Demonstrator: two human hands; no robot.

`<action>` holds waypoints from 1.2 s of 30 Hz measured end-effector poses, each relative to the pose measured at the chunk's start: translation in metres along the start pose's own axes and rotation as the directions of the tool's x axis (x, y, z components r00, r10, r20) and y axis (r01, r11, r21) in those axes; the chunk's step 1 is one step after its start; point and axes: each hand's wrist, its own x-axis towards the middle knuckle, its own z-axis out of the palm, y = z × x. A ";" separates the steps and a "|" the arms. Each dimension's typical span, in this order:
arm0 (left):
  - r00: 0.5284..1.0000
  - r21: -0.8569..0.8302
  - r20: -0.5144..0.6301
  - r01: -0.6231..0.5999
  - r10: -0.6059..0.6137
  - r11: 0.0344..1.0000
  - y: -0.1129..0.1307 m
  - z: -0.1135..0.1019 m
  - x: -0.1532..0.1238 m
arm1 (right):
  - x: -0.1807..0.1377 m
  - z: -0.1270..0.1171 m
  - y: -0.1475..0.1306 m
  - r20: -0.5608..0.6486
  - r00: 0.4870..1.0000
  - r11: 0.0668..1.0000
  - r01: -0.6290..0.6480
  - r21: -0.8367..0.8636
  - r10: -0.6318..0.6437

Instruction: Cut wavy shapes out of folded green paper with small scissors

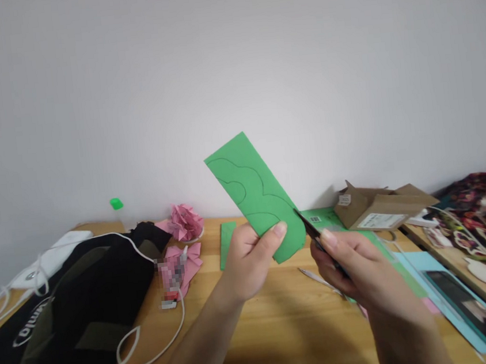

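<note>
My left hand [250,253] pinches a green sheet of paper [249,184] by its lower part, thumb on top. Dark curved pencil outlines run across the paper, and its lower right end is cut round. In my right hand [351,263] is a pair of dark scissors [308,227], their blades at the right edge of the paper near a drawn line. My fingers cover most of the handles. Both hands are raised above the wooden table. Below them, a pen [320,281] lies partly hidden behind my right hand.
Pink folded-paper flowers [186,221] and a white cable [182,321] lie left, by a black bag [82,303]. A small green piece [227,244] lies behind my left hand. Rightward are a cardboard box [380,205], light-blue paper [412,262], a phone [468,303] and patterned cloth [479,197].
</note>
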 end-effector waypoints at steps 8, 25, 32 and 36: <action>0.992 0.063 0.121 -0.045 0.037 0.997 0.018 -0.003 0.000 | 0.000 0.001 -0.003 0.016 0.999 0.999 0.035 -0.042 -0.034; 0.993 -0.038 0.119 0.006 -0.002 0.999 0.009 -0.008 0.013 | 0.014 -0.003 -0.002 -0.001 0.998 0.996 0.067 -0.058 -0.067; 0.990 -0.004 0.114 0.085 -0.084 0.996 0.006 -0.011 0.015 | 0.020 -0.005 0.003 0.004 0.999 0.999 0.035 -0.035 -0.035; 0.984 0.053 0.107 0.137 -0.142 0.989 0.006 -0.012 0.017 | 0.023 -0.006 0.005 0.005 1.000 1.000 0.019 -0.007 -0.019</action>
